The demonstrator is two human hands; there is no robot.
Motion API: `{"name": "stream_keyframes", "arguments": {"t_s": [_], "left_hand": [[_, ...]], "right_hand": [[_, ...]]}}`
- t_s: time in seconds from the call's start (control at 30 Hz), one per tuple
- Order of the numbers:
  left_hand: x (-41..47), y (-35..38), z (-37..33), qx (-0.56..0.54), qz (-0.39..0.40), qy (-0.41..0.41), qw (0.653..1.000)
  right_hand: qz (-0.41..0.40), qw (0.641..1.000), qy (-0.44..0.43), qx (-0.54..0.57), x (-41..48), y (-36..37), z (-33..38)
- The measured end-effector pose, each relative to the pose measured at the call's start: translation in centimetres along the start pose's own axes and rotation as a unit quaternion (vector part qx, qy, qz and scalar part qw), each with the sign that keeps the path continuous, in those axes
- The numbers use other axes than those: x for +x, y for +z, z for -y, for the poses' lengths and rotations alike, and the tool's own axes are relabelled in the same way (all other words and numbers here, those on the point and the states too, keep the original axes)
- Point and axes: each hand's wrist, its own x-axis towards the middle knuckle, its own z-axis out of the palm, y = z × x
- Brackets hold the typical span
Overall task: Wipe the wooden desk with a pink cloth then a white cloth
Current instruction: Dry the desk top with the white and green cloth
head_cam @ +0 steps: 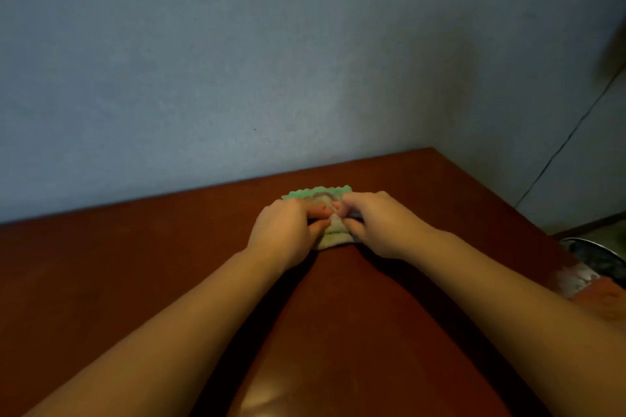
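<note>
My left grip [288, 234] and right grip [382, 227] are both down on the table [135, 281], side by side, with their fingertips meeting over the cloth [333, 235]. The cloth is pale, with a green scalloped border along the side nearest the table's far edge. It lies bunched flat on the table, close to that far edge and nearer the table's far right corner than its left end.

Both grips are closed on it. My left fingers are curled and, with the thumb, pinch a fold at the middle of the cloth. My right fingers are curled over the same fold from the other side, with the thumb tucked beneath. Each grip covers one end of the cloth, so only the middle strip and the green border show between and beyond them.

At the table's right edge lies a blurred heap of pinkish-orange and white fabric [589, 288], and just past it is the rim of a metal basin [596, 257]. A blue-grey wall [237, 44] rises behind the table's far edge.
</note>
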Motion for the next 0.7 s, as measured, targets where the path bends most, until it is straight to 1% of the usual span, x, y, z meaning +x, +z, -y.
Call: {"name": "stream_keyframes", "arguments": {"t_s": [0.1, 0.17, 0.27, 0.37, 0.47, 0.53, 0.6, 0.7], "left_hand": [[-2.5, 0.4, 0.4, -0.013, -0.016, 0.023, 1.0], [-1.9, 0.4, 0.3, -0.016, -0.018, 0.015, 1.0], [-0.4, 0.2, -0.5, -0.006, -0.017, -0.011, 1.0], [-0.3, -0.1, -1.6, -0.001, -0.01, -0.03, 1.0], [-2.8, -0.3, -1.7, 0.008, -0.006, -0.012, 1.0], [-4.5, 0.3, -1.2, 0.017, -0.01, 0.008, 1.0], [-4.7, 0.8, -0.7, 0.005, -0.025, 0.01, 1.0], [-3.2, 0.8, -1.2, 0.001, -0.022, -0.013, 1.0]], "right_hand": [[0.032, 0.999, -0.02, -0.025, -2.8, 0.3, 0.3], [0.015, 1.0, -0.015, -0.018, -2.5, 0.5, 0.2], [-0.016, 1.0, 0.015, 0.006, -0.7, 0.2, 0.4], [-0.021, 0.999, 0.035, 0.006, -0.3, 0.2, 0.7], [0.007, 1.0, 0.022, 0.012, -2.9, -0.2, 0.8], [0.031, 0.999, -0.003, 0.011, -4.7, -0.2, 0.6], [0.018, 0.999, -0.015, 0.023, -5.1, -0.1, 0.2], [-0.013, 1.0, 0.004, 0.028, -3.7, 0.0, 0.0]]}}
